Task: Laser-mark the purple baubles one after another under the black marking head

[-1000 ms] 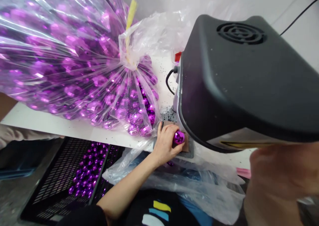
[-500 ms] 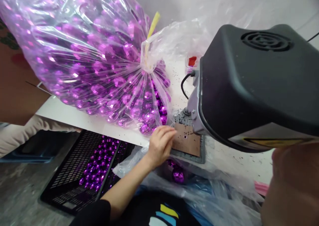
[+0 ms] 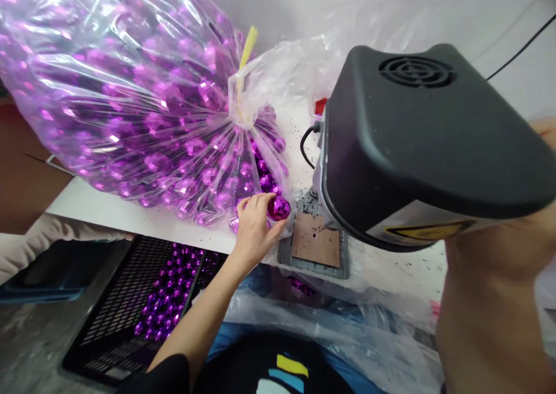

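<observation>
My left hand (image 3: pixel 255 227) is at the mouth of a big clear plastic bag (image 3: pixel 143 92) full of shiny purple balls. Its fingertips and thumb close around one purple faceted ball (image 3: pixel 279 208). Just right of that ball lies a brown board (image 3: pixel 316 240) with a small hole, on the grey metal base (image 3: pixel 345 263) of a bench drill. The drill's black motor housing (image 3: pixel 417 150) fills the upper right. My right hand (image 3: pixel 499 252) is beyond the housing at the right edge, its fingers hidden behind it.
A yellow tie (image 3: pixel 248 46) cinches the bag. Below the white table (image 3: pixel 174 223), a black crate (image 3: pixel 113 301) holds many purple balls. Clear plastic sheeting (image 3: pixel 295 321) hangs at the front edge. Another person's sleeve (image 3: pixel 26 249) shows at the left. Dark shavings dot the tabletop.
My left hand has moved left from the board's edge to the bag's mouth and taken hold of a ball. A ball seen below the table edge earlier no longer shows there. The view has shifted.
</observation>
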